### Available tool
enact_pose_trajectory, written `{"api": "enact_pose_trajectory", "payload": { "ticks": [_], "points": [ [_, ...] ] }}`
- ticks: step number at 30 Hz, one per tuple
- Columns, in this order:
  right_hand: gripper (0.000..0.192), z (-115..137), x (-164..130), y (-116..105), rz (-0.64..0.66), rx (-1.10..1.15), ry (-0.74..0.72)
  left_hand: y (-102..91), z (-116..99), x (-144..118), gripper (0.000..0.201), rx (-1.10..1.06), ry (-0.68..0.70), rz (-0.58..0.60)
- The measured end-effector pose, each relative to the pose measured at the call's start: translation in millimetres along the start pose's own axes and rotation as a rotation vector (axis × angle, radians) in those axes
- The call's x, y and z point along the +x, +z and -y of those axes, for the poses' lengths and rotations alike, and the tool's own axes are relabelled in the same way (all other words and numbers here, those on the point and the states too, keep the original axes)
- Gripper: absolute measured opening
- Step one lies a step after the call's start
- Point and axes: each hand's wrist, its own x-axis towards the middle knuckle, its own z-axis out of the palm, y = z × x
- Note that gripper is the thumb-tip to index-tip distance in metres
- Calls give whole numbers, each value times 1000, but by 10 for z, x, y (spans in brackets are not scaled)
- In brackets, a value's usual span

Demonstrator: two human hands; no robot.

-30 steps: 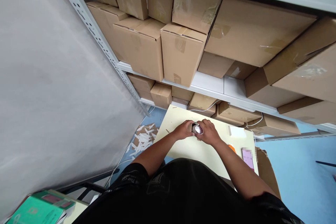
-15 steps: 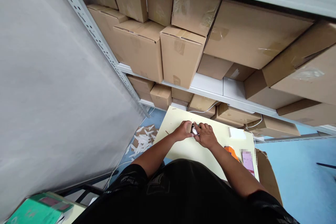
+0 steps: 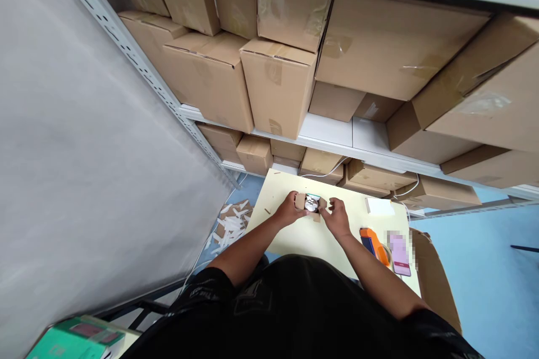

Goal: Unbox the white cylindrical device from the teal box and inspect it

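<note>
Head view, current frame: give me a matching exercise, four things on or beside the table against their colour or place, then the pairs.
Things:
1. small carton
2. tape dispenser
3. white pad
4. paper strips

Descriptions:
A. scattered on the floor left of the table
B. orange, by the right forearm
C. flaps open, between left hand and right hand
D. flat near the table's far right corner

Pairs: 1-C, 2-B, 3-D, 4-A

A black short-sleeved shirt (image 3: 295, 308) with faint grey lettering across its front — both forearms bare, no watch, rings or gloves showing.
</note>
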Motion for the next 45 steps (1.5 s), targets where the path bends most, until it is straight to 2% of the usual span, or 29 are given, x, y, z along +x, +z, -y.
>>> {"api": "enact_pose_trajectory", "payload": {
  "ticks": [2, 3, 7, 10, 13, 14, 16, 18, 22, 26, 29, 32, 34, 37, 40, 45],
  "points": [
    [39, -55, -68, 14, 68, 113, 83, 43, -18, -67, 71, -2, -2, -53],
    [35, -67, -104, 16, 103, 143, 61, 65, -31, -104, 63, 19, 20, -78],
    [35, -40, -198, 22, 121, 108, -209, 127, -73, -221, 42, 187, 222, -76],
    [42, -23, -212, 24, 131, -9, -345, 118, -62, -244, 49, 310, 363, -11],
    [54, -61, -211, 10, 192, -95, -406, 74, -30, -230, 66, 420, 416, 33],
    [58, -79, -210, 4, 210, -106, -418, 59, -24, -223, 65, 444, 431, 38],
    [59, -102, -205, -4, 219, -92, -422, 39, -32, -206, 52, 468, 465, 25],
    [48, -96, -192, -1, 192, -29, -381, 41, -68, -182, 34, 475, 473, -5],
    [29, 5, -125, 41, 117, 61, -148, 94, -185, -105, 16, 534, 369, -53],
    [26, 116, -46, 96, 105, 56, 9, 140, -257, -60, 13, 591, 291, -78],
    [32, 119, -39, 132, 116, 138, 106, 156, -216, -118, 19, 542, 285, -78],
    [47, 23, -105, 180, 143, 356, 284, 186, -59, -229, 39, 383, 270, -66],
    [56, -92, -178, 236, 191, 480, 378, 221, 102, -297, 54, 260, 190, -56],
    [68, -298, -287, 372, 303, 501, 386, 287, 379, -356, 69, 159, 45, 11],
    [72, -480, -338, 561, 393, 460, 415, 362, 626, -366, 81, 126, -68, 101],
    [71, -587, -225, 894, 373, 433, 437, 414, 886, -323, 93, -10, -167, 124]
  ]
}}
